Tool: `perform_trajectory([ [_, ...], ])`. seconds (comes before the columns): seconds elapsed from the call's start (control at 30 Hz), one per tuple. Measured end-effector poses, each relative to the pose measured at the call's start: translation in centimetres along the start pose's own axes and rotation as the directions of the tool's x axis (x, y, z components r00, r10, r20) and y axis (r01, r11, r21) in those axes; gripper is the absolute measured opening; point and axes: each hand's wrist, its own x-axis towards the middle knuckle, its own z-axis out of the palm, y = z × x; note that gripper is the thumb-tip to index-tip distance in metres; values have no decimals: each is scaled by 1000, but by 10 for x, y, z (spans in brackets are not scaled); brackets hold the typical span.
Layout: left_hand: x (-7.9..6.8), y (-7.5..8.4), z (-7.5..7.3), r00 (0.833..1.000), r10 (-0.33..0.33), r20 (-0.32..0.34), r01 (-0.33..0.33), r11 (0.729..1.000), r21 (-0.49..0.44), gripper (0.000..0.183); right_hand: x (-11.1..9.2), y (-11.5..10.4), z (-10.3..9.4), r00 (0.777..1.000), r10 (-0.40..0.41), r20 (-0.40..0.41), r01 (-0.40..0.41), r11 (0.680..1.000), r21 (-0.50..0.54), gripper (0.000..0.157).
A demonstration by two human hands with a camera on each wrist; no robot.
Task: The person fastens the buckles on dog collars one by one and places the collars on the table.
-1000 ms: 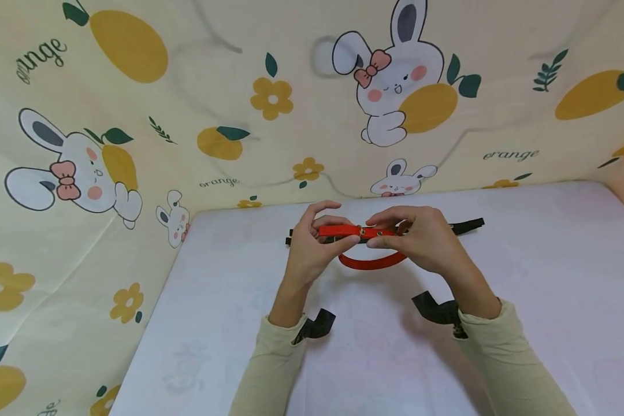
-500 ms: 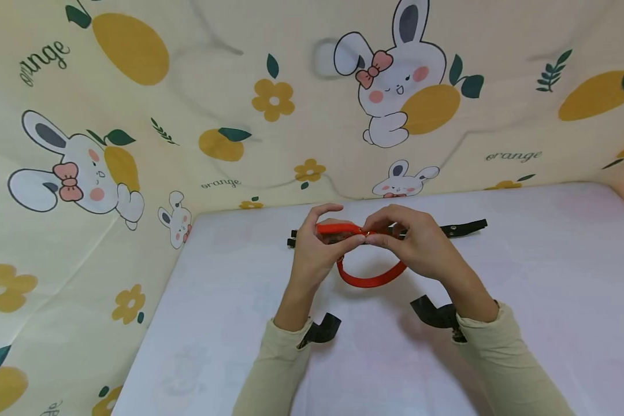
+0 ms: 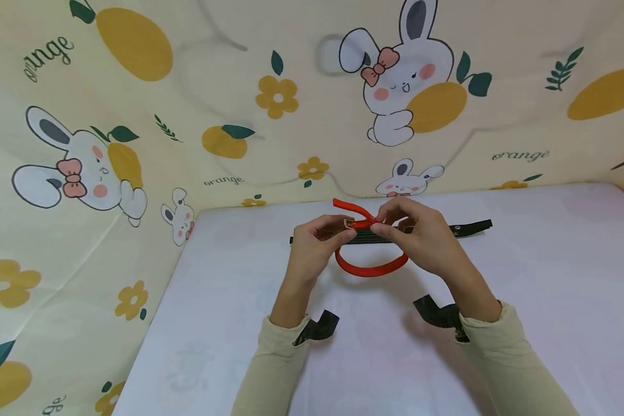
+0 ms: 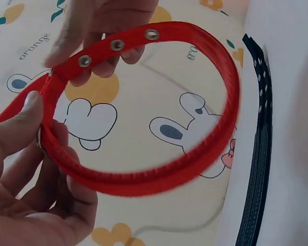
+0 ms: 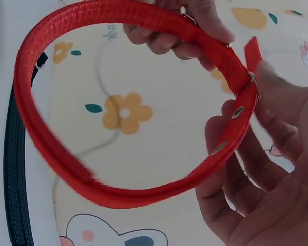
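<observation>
A red collar (image 3: 370,271) with metal eyelets is bent into a loop above the table. My left hand (image 3: 314,247) pinches it by the metal buckle (image 3: 349,223) between thumb and fingers. Opposite, my right hand (image 3: 421,238) pinches the strap a little to the right of the buckle. The collar's free end (image 3: 349,205) sticks up and leftward past the buckle. Along the strap, several eyelets (image 4: 117,45) show in the left wrist view. The right wrist view shows the right thumb at the strap where it passes through the metal, with the tip (image 5: 253,51) poking out.
Behind the hands a black strap (image 3: 470,228) with eyelets lies across the white table (image 3: 374,352), partly covered by the hands. A cloth wall (image 3: 291,133) printed with rabbits and oranges rises at the table's far edge. Black bands (image 3: 319,326) hang at both sleeve cuffs.
The strap's end, earlier lying along the left fingers, now points up free. My left hand has drawn slightly away from the right, its index finger lowered, and the buckle shows between them.
</observation>
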Motion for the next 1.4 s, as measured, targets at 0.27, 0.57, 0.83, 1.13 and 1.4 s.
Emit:
perform_trajectory([
  [0.27, -5, -2, 13, 964, 267, -3, -250, 904, 346, 27, -1, 1, 7, 999, -50, -3, 50, 999, -8, 34],
  [0.57, -6, -3, 17, 939, 328, -99, -273, 892, 360, 25, -4, -4, 3, 997, -56, -58, 58, 997, 42, 30],
  [0.83, -7, -4, 21, 915, 372, -155, -295, 881, 371, 22, -4, -4, -2, 1000, 19, -24, -16, 995, 97, 28],
  [1.13, -7, -4, 25, 914, 369, -168, -285, 879, 382, 17, -3, -2, -1, 999, 36, 0, -35, 997, 64, 22],
  [1.4, -9, -3, 26, 916, 355, -188, -274, 894, 353, 17, -4, -4, -1, 998, 68, 17, -68, 998, -8, 17],
])
